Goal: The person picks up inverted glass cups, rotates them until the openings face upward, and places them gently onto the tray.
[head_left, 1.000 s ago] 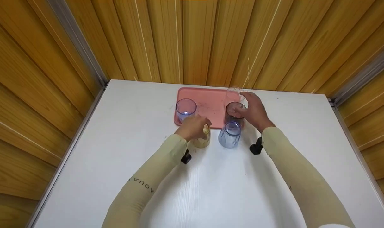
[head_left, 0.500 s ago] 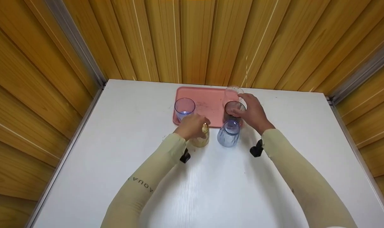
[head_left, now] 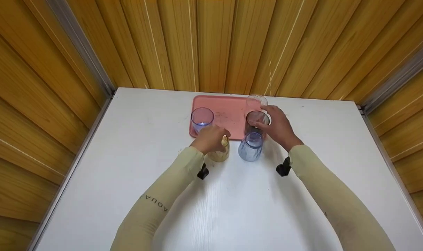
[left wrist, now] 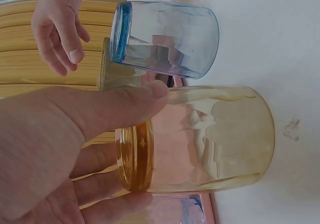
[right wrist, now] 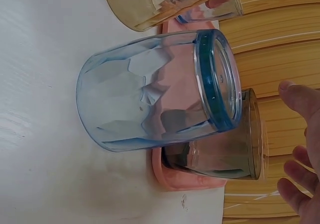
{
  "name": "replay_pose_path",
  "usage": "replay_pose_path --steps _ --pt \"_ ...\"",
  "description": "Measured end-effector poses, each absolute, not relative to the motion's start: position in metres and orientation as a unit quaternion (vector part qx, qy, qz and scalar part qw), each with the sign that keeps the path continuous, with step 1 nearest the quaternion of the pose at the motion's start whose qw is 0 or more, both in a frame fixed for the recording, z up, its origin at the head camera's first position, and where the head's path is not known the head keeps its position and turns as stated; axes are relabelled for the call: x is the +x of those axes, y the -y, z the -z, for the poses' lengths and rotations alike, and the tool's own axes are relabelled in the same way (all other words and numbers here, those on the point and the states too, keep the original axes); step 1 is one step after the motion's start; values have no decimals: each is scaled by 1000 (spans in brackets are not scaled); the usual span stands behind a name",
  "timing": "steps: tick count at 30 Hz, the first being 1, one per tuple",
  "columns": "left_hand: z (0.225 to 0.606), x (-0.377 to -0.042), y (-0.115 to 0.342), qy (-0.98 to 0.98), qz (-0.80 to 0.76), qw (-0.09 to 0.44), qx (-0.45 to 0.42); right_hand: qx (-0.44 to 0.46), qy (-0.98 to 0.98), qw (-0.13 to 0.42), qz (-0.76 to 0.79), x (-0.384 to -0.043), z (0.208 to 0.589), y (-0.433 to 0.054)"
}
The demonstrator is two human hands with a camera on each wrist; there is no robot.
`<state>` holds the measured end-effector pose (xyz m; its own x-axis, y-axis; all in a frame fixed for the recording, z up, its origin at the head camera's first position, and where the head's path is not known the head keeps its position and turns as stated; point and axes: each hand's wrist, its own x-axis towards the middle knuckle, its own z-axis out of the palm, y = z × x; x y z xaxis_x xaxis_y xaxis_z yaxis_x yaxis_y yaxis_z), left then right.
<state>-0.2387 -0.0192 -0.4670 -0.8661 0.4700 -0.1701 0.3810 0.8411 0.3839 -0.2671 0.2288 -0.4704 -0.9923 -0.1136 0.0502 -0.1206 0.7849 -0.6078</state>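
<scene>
My left hand (head_left: 210, 139) grips an upside-down amber glass (left wrist: 215, 139) around its base, thumb on one side and fingers on the other; the glass stands on the table in front of the pink tray. Beside it, an upside-down blue glass (right wrist: 150, 91) is untouched. My right hand (head_left: 278, 126) hovers by an upright dark grey glass (head_left: 257, 120) at the tray's front right. In the right wrist view its spread fingers (right wrist: 297, 94) are apart from that glass. A clear glass (head_left: 256, 101) stands behind the grey one. An upright blue-violet glass (head_left: 202, 116) stands at the tray's front left, partly hidden by my left hand.
The pink tray (head_left: 229, 109) lies near the back edge of the white table (head_left: 211, 209). Wood-patterned panels (head_left: 215, 45) rise behind and on both sides. A black wrist mount (head_left: 283, 167) hangs under my right wrist, another one under the left.
My right hand has drawn back slightly from the grey glass and the clear one. The left hand stays on the amber glass. The head view has shifted a little.
</scene>
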Motion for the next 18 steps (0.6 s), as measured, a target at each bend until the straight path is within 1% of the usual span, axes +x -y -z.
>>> replay_pose_path --steps 7,18 --pt "468 -240 19 -950 -172 131 224 72 945 16 -319 -262 471 -227" --pt "468 -239 19 -951 -169 128 227 81 939 4 -334 -252 476 -229"
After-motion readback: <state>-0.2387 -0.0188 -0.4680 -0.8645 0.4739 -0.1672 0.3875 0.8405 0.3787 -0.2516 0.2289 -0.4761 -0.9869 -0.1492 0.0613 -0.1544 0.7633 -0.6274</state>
